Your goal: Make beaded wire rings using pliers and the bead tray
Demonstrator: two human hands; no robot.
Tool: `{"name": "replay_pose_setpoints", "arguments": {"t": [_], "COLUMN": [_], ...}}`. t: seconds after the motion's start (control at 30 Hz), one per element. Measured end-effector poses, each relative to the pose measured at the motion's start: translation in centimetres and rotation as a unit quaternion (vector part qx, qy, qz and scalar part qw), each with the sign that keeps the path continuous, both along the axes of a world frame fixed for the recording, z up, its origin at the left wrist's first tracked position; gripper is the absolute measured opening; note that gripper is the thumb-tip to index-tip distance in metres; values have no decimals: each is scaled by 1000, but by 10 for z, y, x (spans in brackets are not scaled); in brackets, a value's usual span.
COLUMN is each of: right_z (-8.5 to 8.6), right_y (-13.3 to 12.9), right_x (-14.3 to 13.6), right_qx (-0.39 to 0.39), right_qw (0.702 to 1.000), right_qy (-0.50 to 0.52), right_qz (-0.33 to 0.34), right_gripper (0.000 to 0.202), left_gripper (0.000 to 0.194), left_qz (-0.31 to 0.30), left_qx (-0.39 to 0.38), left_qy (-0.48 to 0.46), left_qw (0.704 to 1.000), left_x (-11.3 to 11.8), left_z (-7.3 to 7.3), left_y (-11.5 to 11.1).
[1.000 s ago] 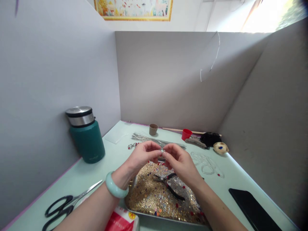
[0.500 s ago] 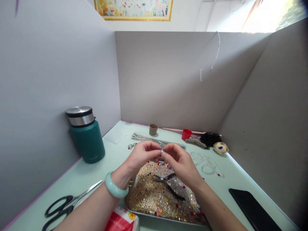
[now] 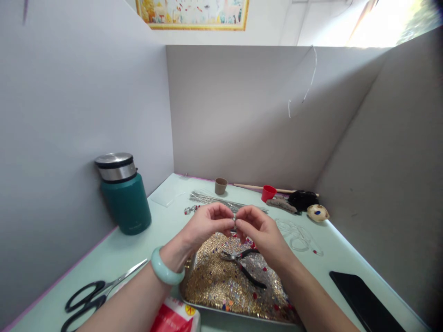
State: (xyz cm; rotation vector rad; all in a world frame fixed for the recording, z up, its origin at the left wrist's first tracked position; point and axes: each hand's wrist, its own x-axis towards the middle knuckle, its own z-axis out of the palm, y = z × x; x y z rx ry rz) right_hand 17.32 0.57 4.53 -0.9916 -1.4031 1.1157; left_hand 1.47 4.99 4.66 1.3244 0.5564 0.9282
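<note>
My left hand [image 3: 213, 220] and my right hand [image 3: 255, 227] meet fingertip to fingertip over the far part of a metal tray [image 3: 221, 308]. Both are closed in a pinch around something tiny and shiny [image 3: 234, 221], too small to name. Gold beads [image 3: 207, 281] fill the tray, mixed with red, clear and dark ones. Black-handled pliers [image 3: 238, 258] lie on the beads below my right hand, jaws pointing left. A bundle of thin metal wires [image 3: 207, 198] rests on the table just beyond my hands, beside a small red-and-silver beaded piece [image 3: 189, 210].
To the left stand a green flask [image 3: 126, 198] and scissors [image 3: 100, 293]; a red-white packet [image 3: 176, 317] sits by the tray. At the back are a brown cup [image 3: 220, 186] and a red cup [image 3: 268, 193]. On the right lie clear cord [image 3: 301, 240] and a black flat object [image 3: 363, 299].
The fingertips of both hands have shifted slightly around the tiny piece, with the thumbs now closer together. The objects on the table stay where they were.
</note>
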Motion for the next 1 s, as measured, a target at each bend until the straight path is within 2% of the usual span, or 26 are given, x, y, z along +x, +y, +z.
{"name": "replay_pose_setpoints", "arguments": {"t": [0.73,1.0], "right_z": [-3,-9], "right_y": [-1,5], "right_x": [3,3], "right_qx": [13,1], "right_qw": [997,999], "right_qy": [35,32], "right_qz": [61,4], "right_gripper": [4,13], "left_gripper": [18,19], "left_qz": [-53,-5], "left_qx": [2,-9], "left_qy": [0,-25], "left_qw": [999,1000], "left_x": [-5,-3], "left_z": [-1,-7], "left_y": [1,3]}}
